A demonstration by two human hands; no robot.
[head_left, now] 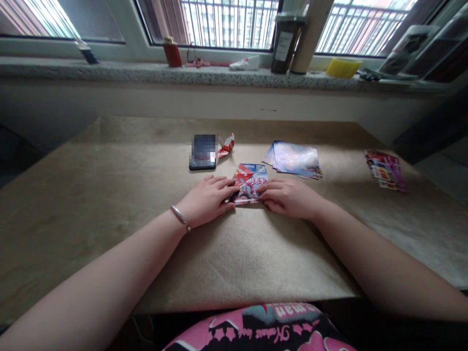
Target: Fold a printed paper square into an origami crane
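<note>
A colourful printed paper leaflet (pixel 252 183), in red, blue and pink with a small code square in its top corner, lies on the table between my hands. Part of it is folded over. My left hand (pixel 210 197), with a silver bangle at the wrist, holds its left edge, fingers over the paper and thumb near the bottom corner. On the other side my right hand (pixel 288 197) grips the right edge with bent fingers. Both hands cover parts of the sheet's sides. Just beyond my left hand are a dark phone (pixel 203 158) and a crumpled red-and-white wrapper (pixel 226 146).
A fanned stack of pale blue-purple cards (pixel 297 158) lies beyond my right hand. Farther right is a pile of red and purple printed pieces (pixel 385 170). The table (pixel 109 214) meets a wall below a stone windowsill (pixel 139 73), which carries a dark jar (pixel 287 44) and a yellow object (pixel 342 68).
</note>
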